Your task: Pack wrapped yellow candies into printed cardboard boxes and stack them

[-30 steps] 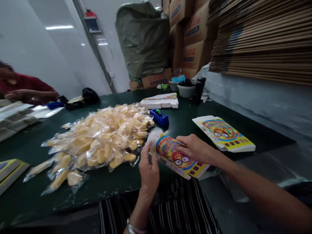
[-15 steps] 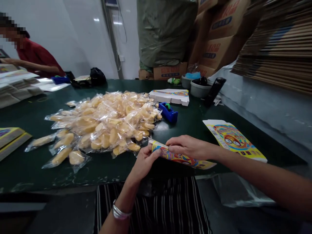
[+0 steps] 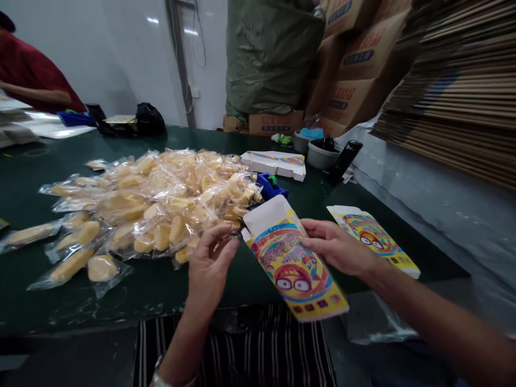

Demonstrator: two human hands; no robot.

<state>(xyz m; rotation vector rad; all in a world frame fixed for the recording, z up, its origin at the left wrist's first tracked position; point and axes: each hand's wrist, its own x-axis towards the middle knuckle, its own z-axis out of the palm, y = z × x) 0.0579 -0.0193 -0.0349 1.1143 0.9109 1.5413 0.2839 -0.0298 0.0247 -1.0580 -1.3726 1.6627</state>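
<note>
Yellow carton (image 3: 294, 263) hides right hand (image 3: 341, 250) fingertips; tape dispenser (image 3: 272, 188) half-hidden.

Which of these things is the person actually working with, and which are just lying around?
In use:
right hand holding printed carton
left hand at the pile of bagged snacks

Lying about:
flat cartons
blue tape dispenser
bowls
stacked cardboard

We note: co-worker in red (image 3: 28, 70) cut off at the left edge; tape dispenser (image 3: 272, 187) half hidden behind the printed carton (image 3: 296, 269).
</note>
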